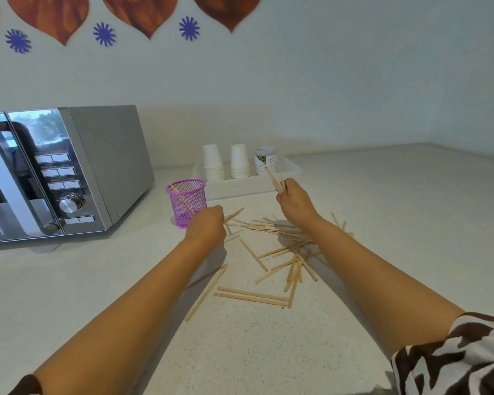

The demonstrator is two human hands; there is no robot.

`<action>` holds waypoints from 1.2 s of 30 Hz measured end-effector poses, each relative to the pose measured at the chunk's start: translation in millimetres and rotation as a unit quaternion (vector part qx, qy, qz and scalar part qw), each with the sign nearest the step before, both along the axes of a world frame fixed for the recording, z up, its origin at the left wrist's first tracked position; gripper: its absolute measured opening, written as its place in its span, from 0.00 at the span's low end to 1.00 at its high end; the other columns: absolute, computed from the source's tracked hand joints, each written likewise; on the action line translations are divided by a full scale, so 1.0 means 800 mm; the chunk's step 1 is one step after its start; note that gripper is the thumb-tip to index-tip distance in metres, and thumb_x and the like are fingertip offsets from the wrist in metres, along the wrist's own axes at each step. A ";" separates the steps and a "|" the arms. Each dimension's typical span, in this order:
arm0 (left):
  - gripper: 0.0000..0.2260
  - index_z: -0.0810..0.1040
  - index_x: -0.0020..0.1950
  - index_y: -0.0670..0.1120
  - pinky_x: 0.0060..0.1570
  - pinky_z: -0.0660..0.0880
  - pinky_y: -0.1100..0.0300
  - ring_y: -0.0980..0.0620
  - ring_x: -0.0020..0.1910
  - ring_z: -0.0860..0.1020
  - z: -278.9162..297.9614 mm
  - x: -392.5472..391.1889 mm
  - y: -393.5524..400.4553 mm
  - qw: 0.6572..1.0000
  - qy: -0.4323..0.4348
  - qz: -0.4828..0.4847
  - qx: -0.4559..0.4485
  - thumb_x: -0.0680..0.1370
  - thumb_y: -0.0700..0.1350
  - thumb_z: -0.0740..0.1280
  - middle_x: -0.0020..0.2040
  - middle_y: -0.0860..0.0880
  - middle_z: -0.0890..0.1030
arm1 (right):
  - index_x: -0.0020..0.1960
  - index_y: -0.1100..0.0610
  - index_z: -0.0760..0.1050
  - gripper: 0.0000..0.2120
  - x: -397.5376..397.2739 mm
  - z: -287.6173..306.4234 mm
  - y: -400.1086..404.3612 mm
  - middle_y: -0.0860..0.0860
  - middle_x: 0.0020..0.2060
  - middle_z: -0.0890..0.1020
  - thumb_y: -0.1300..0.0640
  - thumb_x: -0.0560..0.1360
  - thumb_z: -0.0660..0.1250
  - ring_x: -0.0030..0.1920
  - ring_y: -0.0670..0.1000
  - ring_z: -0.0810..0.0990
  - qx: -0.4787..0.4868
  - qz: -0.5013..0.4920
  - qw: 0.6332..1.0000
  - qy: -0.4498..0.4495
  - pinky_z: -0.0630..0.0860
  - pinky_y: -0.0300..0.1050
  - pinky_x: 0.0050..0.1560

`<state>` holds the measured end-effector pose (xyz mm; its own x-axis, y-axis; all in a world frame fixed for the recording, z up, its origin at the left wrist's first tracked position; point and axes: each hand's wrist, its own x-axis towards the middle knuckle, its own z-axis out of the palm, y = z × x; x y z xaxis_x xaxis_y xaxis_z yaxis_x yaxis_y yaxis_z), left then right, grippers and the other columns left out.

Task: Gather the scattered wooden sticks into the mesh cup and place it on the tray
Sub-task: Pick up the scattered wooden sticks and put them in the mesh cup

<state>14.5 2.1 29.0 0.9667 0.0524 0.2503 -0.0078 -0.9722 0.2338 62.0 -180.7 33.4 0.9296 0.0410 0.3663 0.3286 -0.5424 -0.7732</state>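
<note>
A purple mesh cup (pixel 186 201) stands upright on the counter beside the microwave, with one or two sticks leaning inside. Several wooden sticks (pixel 268 258) lie scattered on the counter in front of it. My right hand (pixel 294 203) is raised above the pile and grips a few sticks (pixel 273 178) that point up toward the tray. My left hand (pixel 207 226) is low, just right of the cup, fingers curled around a stick (pixel 234 215) at the counter. The white tray (pixel 240 186) sits behind the cup and pile.
A silver microwave (pixel 69 172) fills the left side of the counter. On the tray stand two stacks of white paper cups (pixel 213 162) and a small jar (pixel 265 159). The wall runs close behind the tray.
</note>
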 end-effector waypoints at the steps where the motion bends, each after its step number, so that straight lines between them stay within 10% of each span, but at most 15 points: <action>1: 0.06 0.72 0.49 0.42 0.44 0.73 0.54 0.46 0.43 0.73 0.002 0.001 -0.002 0.999 -0.010 -0.023 -0.039 0.76 0.33 0.61 0.46 0.42 0.76 | 0.46 0.61 0.64 0.04 0.002 0.004 -0.004 0.50 0.34 0.68 0.66 0.79 0.53 0.35 0.51 0.66 0.035 -0.005 0.999 0.020 0.61 0.42 0.32; 6: 0.06 0.69 0.48 0.44 0.34 0.65 0.60 0.48 0.41 0.70 0.015 0.008 -0.047 0.974 0.033 -0.158 -0.159 0.76 0.34 0.57 0.42 0.48 0.72 | 0.47 0.60 0.69 0.08 0.010 0.017 -0.039 0.52 0.33 0.69 0.68 0.77 0.52 0.29 0.48 0.65 0.239 -0.049 0.962 0.123 0.61 0.39 0.28; 13: 0.32 0.66 0.70 0.43 0.60 0.68 0.52 0.44 0.66 0.69 0.001 0.030 -0.120 0.956 0.215 -0.196 0.035 0.71 0.57 0.68 0.69 0.44 0.70 | 0.43 0.60 0.70 0.11 0.010 0.016 -0.066 0.53 0.31 0.69 0.67 0.78 0.51 0.27 0.47 0.64 0.282 -0.084 0.945 0.141 0.59 0.38 0.27; 26: 0.07 0.77 0.49 0.41 0.42 0.69 0.56 0.47 0.43 0.72 0.009 0.044 -0.137 0.943 0.138 -0.227 0.198 0.73 0.42 0.67 0.43 0.46 0.76 | 0.49 0.60 0.69 0.08 0.023 0.008 -0.065 0.54 0.37 0.71 0.67 0.77 0.52 0.31 0.49 0.67 0.219 -0.078 0.964 0.131 0.63 0.40 0.28; 36: 0.11 0.63 0.36 0.46 0.39 0.63 0.58 0.47 0.42 0.68 0.003 0.054 -0.125 0.968 0.069 -0.230 0.076 0.76 0.38 0.61 0.36 0.50 0.68 | 0.50 0.60 0.69 0.09 0.017 0.011 -0.068 0.52 0.33 0.69 0.68 0.77 0.51 0.28 0.47 0.64 0.294 -0.060 0.944 0.135 0.60 0.39 0.26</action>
<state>58.0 -97.5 31.3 0.9040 -0.4183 0.0884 -0.4265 -0.8967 0.1184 75.5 -235.2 42.6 0.9772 -0.2081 0.0428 0.0406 -0.0147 -0.9991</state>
